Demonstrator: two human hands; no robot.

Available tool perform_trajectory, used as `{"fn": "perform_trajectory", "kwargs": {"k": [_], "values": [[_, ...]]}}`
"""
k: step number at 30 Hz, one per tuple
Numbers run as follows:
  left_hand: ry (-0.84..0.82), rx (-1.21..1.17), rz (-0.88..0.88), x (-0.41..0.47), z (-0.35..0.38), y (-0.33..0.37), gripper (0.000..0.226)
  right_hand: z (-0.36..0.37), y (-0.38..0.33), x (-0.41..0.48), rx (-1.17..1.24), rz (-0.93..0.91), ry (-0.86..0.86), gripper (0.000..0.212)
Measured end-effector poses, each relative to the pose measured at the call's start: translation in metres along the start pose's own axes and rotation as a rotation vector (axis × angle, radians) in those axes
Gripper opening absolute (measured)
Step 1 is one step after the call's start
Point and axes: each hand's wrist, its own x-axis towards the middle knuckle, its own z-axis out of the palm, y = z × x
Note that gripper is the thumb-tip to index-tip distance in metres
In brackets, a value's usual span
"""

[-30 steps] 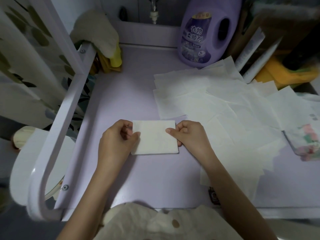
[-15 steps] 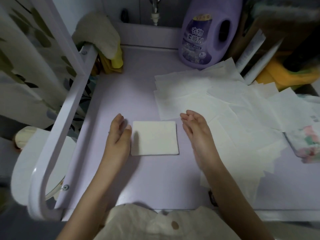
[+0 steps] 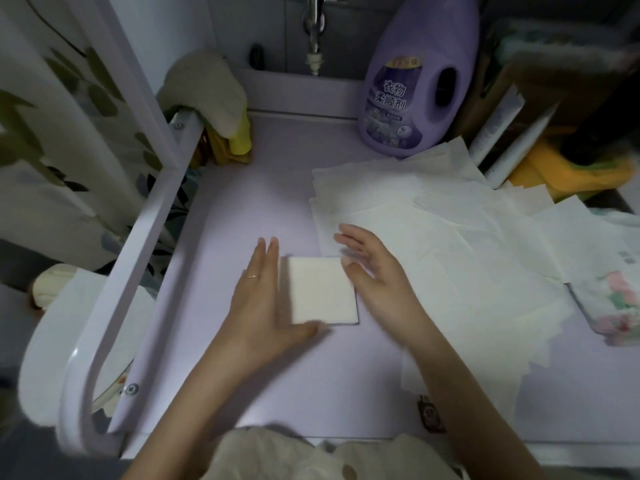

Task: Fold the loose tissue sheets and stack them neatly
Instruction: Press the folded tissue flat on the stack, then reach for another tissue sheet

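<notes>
A small stack of folded white tissue (image 3: 322,289) lies on the lilac surface (image 3: 263,202) in front of me. My left hand (image 3: 266,299) lies with straight fingers along the stack's left edge, its thumb under the near edge. My right hand (image 3: 370,268) is held flat against the stack's right side, fingers straight and pointing away from me. Several loose unfolded tissue sheets (image 3: 450,237) spread overlapping to the right of the stack.
A purple softener bottle (image 3: 412,77) stands at the back, under a tap (image 3: 313,29). A white rail (image 3: 138,244) borders the left side. Cloths (image 3: 211,91) hang at the back left. A floral tissue pack (image 3: 620,306) lies at the right edge. A toilet seat (image 3: 52,341) sits lower left.
Both hands let go of the pinched tissue corners, opened flat, and moved in against the left and right sides of the folded stack.
</notes>
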Motion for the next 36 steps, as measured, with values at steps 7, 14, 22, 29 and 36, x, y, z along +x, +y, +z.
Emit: {"fn": "perform_trajectory", "kwargs": {"k": [7, 14, 22, 29, 36], "values": [[0.089, 0.313, -0.019, 0.005, -0.012, -0.01, 0.117, -0.003, -0.007, 0.031, -0.691, -0.084, -0.373, 0.041], [0.298, -0.251, -0.196, -0.006, -0.016, -0.03, 0.074, 0.01, -0.004, 0.008, -0.319, 0.127, -0.107, 0.043], [0.319, -0.972, -0.404, -0.013, 0.03, -0.002, 0.09, 0.027, 0.006, -0.005, 0.145, 0.323, -0.132, 0.06], [0.335, -0.942, -0.439, -0.01, 0.029, 0.017, 0.071, 0.025, 0.002, 0.004, 0.08, 0.353, -0.142, 0.041], [0.321, -0.879, -0.435, -0.013, 0.028, 0.025, 0.065, 0.027, -0.001, 0.003, 0.091, 0.361, -0.165, 0.06]]}}
